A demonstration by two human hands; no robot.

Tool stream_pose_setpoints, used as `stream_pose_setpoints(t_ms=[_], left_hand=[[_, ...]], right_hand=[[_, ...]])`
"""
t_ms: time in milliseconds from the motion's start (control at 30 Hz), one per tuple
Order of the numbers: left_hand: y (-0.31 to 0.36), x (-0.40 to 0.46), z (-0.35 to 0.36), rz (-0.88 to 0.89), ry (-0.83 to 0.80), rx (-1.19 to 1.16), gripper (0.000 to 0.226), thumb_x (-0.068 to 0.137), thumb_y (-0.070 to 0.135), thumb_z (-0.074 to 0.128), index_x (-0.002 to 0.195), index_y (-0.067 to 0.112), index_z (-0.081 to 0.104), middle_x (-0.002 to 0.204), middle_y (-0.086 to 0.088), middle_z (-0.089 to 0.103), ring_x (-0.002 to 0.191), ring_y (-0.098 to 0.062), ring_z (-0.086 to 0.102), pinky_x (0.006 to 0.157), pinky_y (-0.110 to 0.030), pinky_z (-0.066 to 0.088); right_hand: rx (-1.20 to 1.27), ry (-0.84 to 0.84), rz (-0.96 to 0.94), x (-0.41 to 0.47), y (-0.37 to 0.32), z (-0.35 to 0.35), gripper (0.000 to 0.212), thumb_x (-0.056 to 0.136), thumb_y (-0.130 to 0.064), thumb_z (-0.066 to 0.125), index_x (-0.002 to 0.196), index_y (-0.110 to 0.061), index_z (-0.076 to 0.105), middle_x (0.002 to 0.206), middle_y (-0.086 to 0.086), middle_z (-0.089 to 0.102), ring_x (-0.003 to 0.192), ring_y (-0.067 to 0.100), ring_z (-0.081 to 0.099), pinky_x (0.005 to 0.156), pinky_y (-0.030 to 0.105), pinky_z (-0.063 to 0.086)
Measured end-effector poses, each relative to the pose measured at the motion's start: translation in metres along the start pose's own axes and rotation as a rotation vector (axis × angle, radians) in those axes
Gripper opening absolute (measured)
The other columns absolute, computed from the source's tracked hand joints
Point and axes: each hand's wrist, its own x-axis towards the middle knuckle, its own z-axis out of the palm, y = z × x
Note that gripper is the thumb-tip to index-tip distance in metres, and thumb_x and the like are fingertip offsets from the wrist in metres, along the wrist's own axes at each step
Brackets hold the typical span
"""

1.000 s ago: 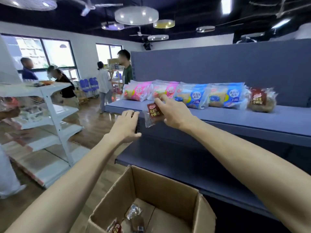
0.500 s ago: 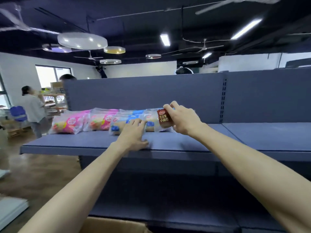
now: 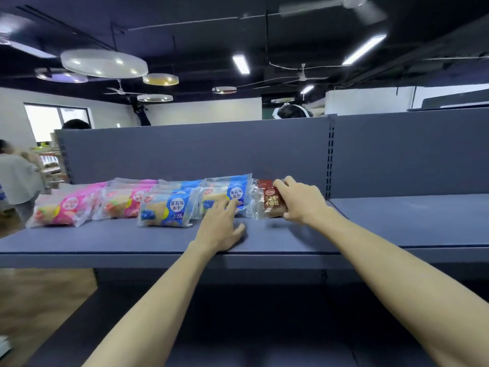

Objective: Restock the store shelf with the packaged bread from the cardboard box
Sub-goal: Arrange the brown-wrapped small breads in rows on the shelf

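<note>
We count five bread packs on the shelf (image 3: 264, 234): two pink packs (image 3: 63, 210) at the left, two blue packs (image 3: 166, 211) in the middle, and one brown pack (image 3: 270, 201) at the right end of the row. More pink and blue wrappers seem to lie behind these, but we cannot count them. The nearer blue pack reads "蓝莓味面包" in white on a blue panel with a small red logo at its upper left corner; the second blue one (image 3: 230, 197) carries the same words, partly covered. The brown pack has a dark red label with a red logo and the characters "小面包" on its lower line; the line above is too blurred for us to read. Our right hand (image 3: 299, 202) reaches in from the right with the arm nearly straight, fingers (image 3: 280, 185) curled over the top of the brown pack and thumb below, gripping it where it stands on the shelf just beside the blue packs. Our left hand (image 3: 222, 229) lies palm down on the shelf, fingers straight and spread, the tips touching the lower edge of the second blue pack
</note>
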Motion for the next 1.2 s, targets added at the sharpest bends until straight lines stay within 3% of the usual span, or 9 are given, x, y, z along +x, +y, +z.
stream_pose_setpoints(t_ms=[133, 200, 367, 467, 600, 767, 933, 1200], left_hand=[[-0.003, 0.002, 0.002, -0.002, 0.028, -0.059, 0.053, 0.082, 0.032, 0.060, 0.130, 0.013, 0.048, 0.125, -0.007, 0.050, 0.116, -0.026, 0.046, 0.100, -0.038, 0.039], [-0.005, 0.003, 0.003, -0.023, 0.046, -0.082, 0.052, 0.081, 0.030, 0.060, 0.129, 0.011, 0.050, 0.126, -0.007, 0.051, 0.117, -0.026, 0.046, 0.101, -0.037, 0.039], [-0.009, 0.002, 0.006, -0.045, 0.071, -0.108, 0.050, 0.080, 0.026, 0.062, 0.125, 0.009, 0.051, 0.125, -0.008, 0.050, 0.115, -0.026, 0.045, 0.099, -0.033, 0.037], [-0.011, 0.003, 0.006, -0.046, 0.075, -0.100, 0.049, 0.080, 0.026, 0.062, 0.125, 0.009, 0.051, 0.125, -0.008, 0.050, 0.114, -0.026, 0.046, 0.098, -0.034, 0.038], [-0.012, 0.003, 0.006, -0.046, 0.074, -0.097, 0.050, 0.081, 0.026, 0.061, 0.127, 0.009, 0.050, 0.125, -0.008, 0.050, 0.114, -0.027, 0.046, 0.099, -0.037, 0.040], [-0.012, 0.004, 0.007, -0.045, 0.069, -0.077, 0.050, 0.082, 0.029, 0.059, 0.128, 0.012, 0.048, 0.124, -0.007, 0.051, 0.112, -0.026, 0.046, 0.098, -0.037, 0.040], [-0.014, 0.004, 0.008, -0.039, 0.065, -0.063, 0.048, 0.080, 0.029, 0.057, 0.125, 0.012, 0.049, 0.123, -0.007, 0.052, 0.111, -0.027, 0.047, 0.095, -0.036, 0.041], [-0.012, 0.003, 0.008, -0.042, 0.084, -0.065, 0.046, 0.080, 0.028, 0.058, 0.122, 0.012, 0.049, 0.121, -0.007, 0.052, 0.108, -0.027, 0.049, 0.094, -0.036, 0.042]], right_hand=[[0.021, -0.042, 0.027, 0.010, -0.002, 0.017, 0.061, 0.084, -0.029, 0.070, 0.134, -0.022, 0.036, 0.135, 0.005, 0.044, 0.101, 0.029, 0.063, 0.065, 0.033, 0.037], [0.030, -0.054, 0.051, 0.014, -0.005, 0.023, 0.059, 0.084, -0.023, 0.069, 0.133, -0.023, 0.036, 0.140, 0.007, 0.041, 0.093, 0.030, 0.064, 0.064, 0.033, 0.036], [0.122, -0.075, 0.121, 0.020, -0.013, 0.032, 0.052, 0.084, -0.010, 0.061, 0.129, -0.021, 0.037, 0.135, 0.009, 0.040, 0.087, 0.033, 0.061, 0.064, 0.034, 0.036], [0.184, -0.077, 0.130, 0.023, -0.015, 0.033, 0.049, 0.083, -0.004, 0.059, 0.126, -0.018, 0.039, 0.128, 0.009, 0.040, 0.077, 0.031, 0.050, 0.064, 0.036, 0.038], [0.272, -0.121, 0.138, 0.024, -0.016, 0.028, 0.046, 0.083, -0.003, 0.057, 0.124, -0.016, 0.039, 0.126, 0.012, 0.036, 0.080, 0.033, 0.050, 0.066, 0.037, 0.040], [0.320, -0.186, 0.147, 0.025, -0.014, 0.024, 0.051, 0.079, -0.010, 0.062, 0.123, -0.015, 0.038, 0.122, 0.010, 0.034, 0.081, 0.031, 0.052, 0.066, 0.036, 0.044], [0.306, -0.175, 0.109, 0.027, -0.013, 0.027, 0.058, 0.077, -0.037, 0.074, 0.120, -0.016, 0.041, 0.123, 0.009, 0.035, 0.088, 0.031, 0.056, 0.077, 0.040, 0.052], [0.237, -0.112, 0.131, 0.020, -0.020, 0.025, 0.055, 0.079, -0.033, 0.074, 0.119, -0.014, 0.041, 0.127, 0.010, 0.038, 0.095, 0.030, 0.057, 0.066, 0.035, 0.043]])
